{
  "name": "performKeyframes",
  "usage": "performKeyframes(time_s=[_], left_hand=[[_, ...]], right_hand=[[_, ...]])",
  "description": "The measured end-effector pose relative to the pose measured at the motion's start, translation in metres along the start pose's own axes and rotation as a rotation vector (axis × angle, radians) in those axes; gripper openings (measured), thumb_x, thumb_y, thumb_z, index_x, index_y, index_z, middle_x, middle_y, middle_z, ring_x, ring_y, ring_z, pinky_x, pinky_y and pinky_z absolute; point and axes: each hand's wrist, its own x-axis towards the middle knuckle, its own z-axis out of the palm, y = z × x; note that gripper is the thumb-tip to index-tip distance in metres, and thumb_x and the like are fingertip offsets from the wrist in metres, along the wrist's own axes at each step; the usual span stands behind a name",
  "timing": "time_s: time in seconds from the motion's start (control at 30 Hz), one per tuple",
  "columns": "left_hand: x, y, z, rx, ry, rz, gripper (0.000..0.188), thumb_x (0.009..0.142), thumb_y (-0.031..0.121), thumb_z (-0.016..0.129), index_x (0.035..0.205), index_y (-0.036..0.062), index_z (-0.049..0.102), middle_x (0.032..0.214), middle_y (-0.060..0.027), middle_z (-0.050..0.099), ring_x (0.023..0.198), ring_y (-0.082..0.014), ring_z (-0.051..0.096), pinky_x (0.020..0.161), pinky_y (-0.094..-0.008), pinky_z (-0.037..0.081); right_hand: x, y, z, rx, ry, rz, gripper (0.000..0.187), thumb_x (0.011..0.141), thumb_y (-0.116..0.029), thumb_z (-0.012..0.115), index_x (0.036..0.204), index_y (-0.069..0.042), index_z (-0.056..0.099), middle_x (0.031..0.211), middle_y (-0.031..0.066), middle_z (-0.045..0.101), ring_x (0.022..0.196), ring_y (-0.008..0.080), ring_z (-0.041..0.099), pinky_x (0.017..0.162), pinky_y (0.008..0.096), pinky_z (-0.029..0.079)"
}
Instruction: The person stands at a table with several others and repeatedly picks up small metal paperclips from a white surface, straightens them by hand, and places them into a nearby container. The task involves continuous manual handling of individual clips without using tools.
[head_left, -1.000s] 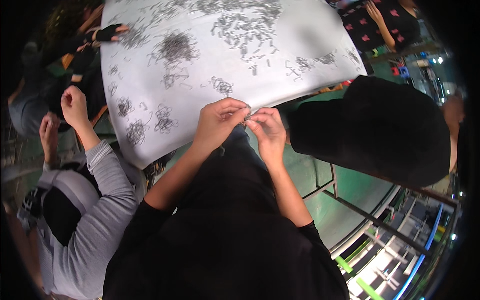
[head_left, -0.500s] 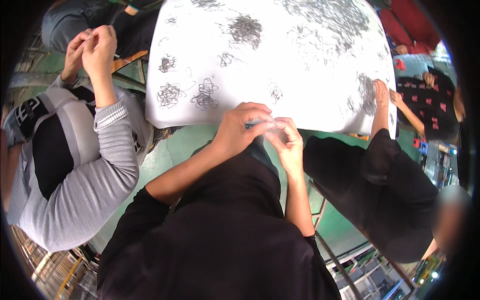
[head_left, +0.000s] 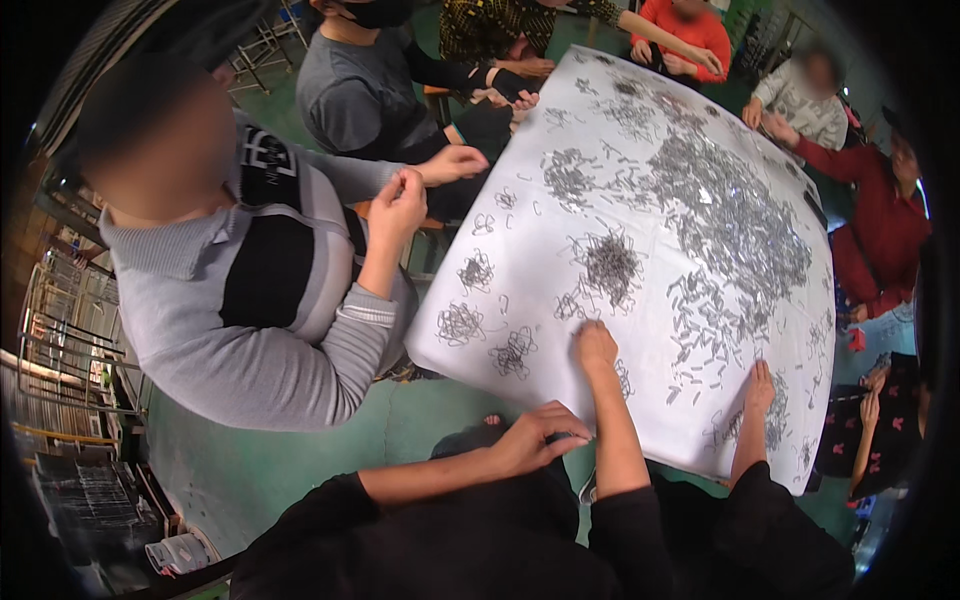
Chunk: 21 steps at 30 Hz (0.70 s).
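Observation:
Near the table's front edge, my left hand (head_left: pixel 545 437) is closed in a pinch, with a small dark piece (head_left: pixel 578 435) at its fingertips. My right hand (head_left: pixel 597 345) reaches over the white-covered table (head_left: pixel 545 240), its closed fingertips down on the surface. Just beyond it is a loose heap of thin dark curved pieces (head_left: pixel 611 268). What the right fingertips hold, if anything, is hidden. Left of that hand lies a smaller clump of looped dark pieces (head_left: pixel 513 352).
A wide spread of short grey pieces (head_left: pixel 720 210) covers the table's middle and right. A person in a grey sweater (head_left: pixel 270 280) sits close on my left. On my right, another person's hand (head_left: pixel 760 388) rests on the table. Several more people line the far sides.
My hands, together at the table's edge before, are now apart. The right one has reached forward onto the table; the left stays near the edge. The view now takes in more of the table.

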Motion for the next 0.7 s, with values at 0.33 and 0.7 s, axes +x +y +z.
performKeyframes(time_s=[0.33, 0.7], left_hand=[[-0.005, -0.014, 0.017, 0.027, -0.040, 0.057, 0.011, 0.078, 0.003, 0.072, 0.088, 0.0035, 0.069, 0.084, -0.0087, 0.067, 0.079, -0.0227, 0.062, 0.072, -0.0320, 0.049], [0.013, -0.002, 0.038, -0.042, -0.160, 0.039, 0.018, 0.079, 0.001, 0.069, 0.096, 0.0056, 0.070, 0.088, -0.0066, 0.069, 0.081, -0.0196, 0.061, 0.071, -0.0305, 0.049]], right_hand=[[-0.160, 0.023, -0.112, 1.312, 0.113, 0.272, 0.008, 0.088, -0.009, 0.063, 0.091, -0.001, 0.061, 0.082, 0.0055, 0.065, 0.064, 0.0108, 0.058, 0.051, 0.0222, 0.042], [-0.239, -0.013, -0.139, 1.642, 0.457, 0.383, 0.009, 0.083, 0.000, 0.068, 0.091, 0.000, 0.065, 0.095, 0.0011, 0.059, 0.083, 0.0071, 0.052, 0.071, 0.0204, 0.043]])
